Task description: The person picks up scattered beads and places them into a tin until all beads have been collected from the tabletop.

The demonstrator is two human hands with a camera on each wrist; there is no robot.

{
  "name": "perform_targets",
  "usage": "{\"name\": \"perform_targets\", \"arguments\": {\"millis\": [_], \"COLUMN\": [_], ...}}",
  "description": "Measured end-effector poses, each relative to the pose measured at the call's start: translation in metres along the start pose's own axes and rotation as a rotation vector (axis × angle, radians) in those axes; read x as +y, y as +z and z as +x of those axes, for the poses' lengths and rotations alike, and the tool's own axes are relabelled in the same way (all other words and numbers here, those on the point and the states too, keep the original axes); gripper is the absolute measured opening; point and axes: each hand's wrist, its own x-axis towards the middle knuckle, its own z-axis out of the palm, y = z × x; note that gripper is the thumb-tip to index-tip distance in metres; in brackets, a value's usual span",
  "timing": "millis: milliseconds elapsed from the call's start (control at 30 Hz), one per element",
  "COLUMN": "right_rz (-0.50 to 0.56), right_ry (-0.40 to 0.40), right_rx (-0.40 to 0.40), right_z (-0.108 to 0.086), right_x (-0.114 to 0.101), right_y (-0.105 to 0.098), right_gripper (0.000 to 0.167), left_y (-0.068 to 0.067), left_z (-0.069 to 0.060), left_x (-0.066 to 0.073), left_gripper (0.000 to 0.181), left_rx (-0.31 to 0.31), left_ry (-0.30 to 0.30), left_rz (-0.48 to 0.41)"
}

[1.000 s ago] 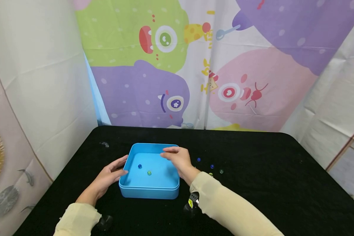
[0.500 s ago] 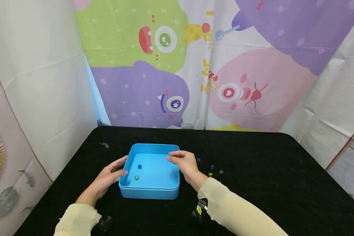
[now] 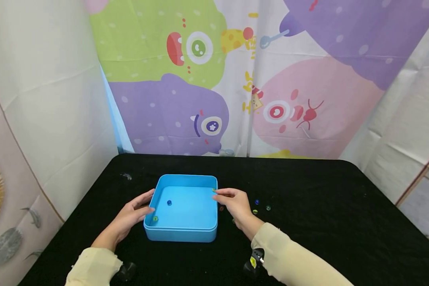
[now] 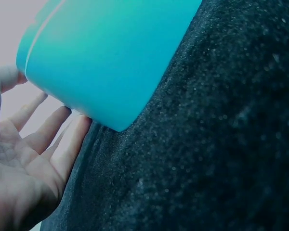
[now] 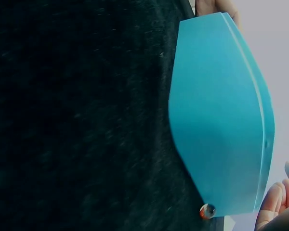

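Note:
The left hand (image 3: 125, 218) rests at the left side of a blue box (image 3: 180, 234), thumb by the rim; in the left wrist view, extended fingertips of the left hand (image 4: 43, 149) touch the box wall (image 4: 106, 67). Inside lie a blue marble (image 3: 169, 202) and a green one (image 3: 155, 218). At the right rim is the right hand (image 3: 239, 208), thumb and fingers extended; a small yellow-green spot (image 3: 213, 190) shows by its fingertips, and whether it is held I cannot tell. In the right wrist view, the right hand (image 5: 279, 202) is partly visible with no marble seen in it.
Right of the box, on the black tabletop (image 3: 325, 214), lie a blue marble (image 3: 257, 201), a green one (image 3: 268, 207), a yellow-green one (image 3: 255, 211) and a reddish one (image 3: 221, 208) close to the box. A patterned curtain (image 3: 186, 119) hangs behind.
The right hand has moved right, from over the box to its right rim. The green marble inside has rolled left towards the near left corner. The left hand has stayed in place.

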Motion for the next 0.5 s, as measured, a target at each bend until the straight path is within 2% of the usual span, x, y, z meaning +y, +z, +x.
{"name": "perform_targets", "arguments": {"millis": [500], "right_rz": [-0.047], "right_ry": [0.023], "right_rx": [0.058], "right_z": [-0.011], "right_x": [0.022], "right_y": [-0.031], "right_gripper": [0.032], "left_y": [0.001], "left_z": [0.001], "left_x": [0.000], "left_gripper": [0.065], "left_rx": [0.010], "left_ry": [-0.004], "left_rz": [0.006]}}
